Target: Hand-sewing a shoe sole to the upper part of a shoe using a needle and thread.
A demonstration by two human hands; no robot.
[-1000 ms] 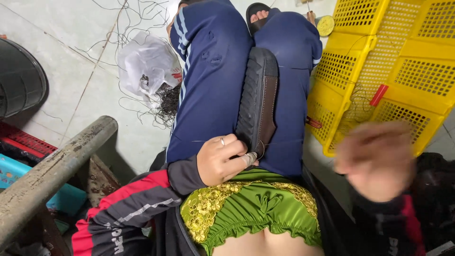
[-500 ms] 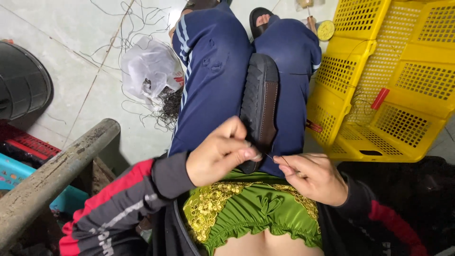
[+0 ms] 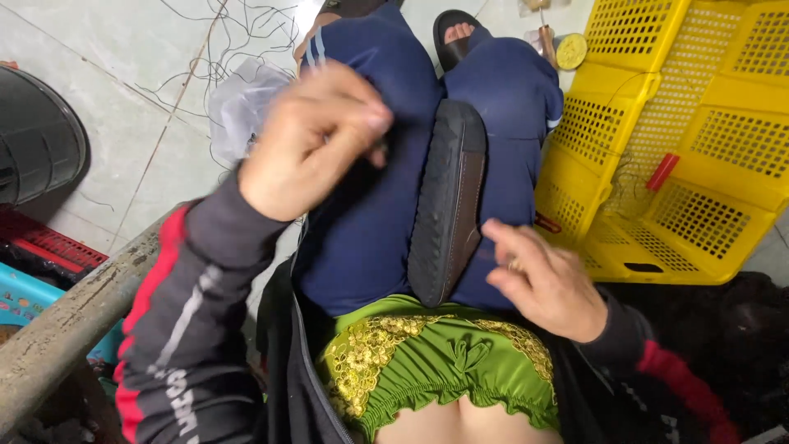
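Sitting pretty cramped here: the dark shoe (image 3: 448, 205) lies sole-up in the groove between the two blue-trousered knees (image 3: 370, 222), toe pointing away. A yellow perforated crate (image 3: 657, 148) crowds the right edge, and a rusty pipe (image 3: 66, 321) and black tub (image 3: 37, 140) box in the left. The only open room is the pale tiled floor (image 3: 99, 90) up top, littered with loose thread.

Compared with half a second ago, the left hand (image 3: 308, 140) has lifted off the shoe's heel end and now floats above the left knee. It's blurred, fingers pinched together; can't tell if anything is between them. The right hand (image 3: 542, 275) has slid up beside the shoe's edge, fingers loosely spread, fingertips touching or almost touching the rim, gripping nothing I can see.

Sole looks like ribbed matte rubber, the shoe's side brownish. Crumpled clear plastic bag (image 3: 242, 107) sits on the floor past the left knee. Shiny green frilled fabric (image 3: 444, 362) with gold trim covers the lap.
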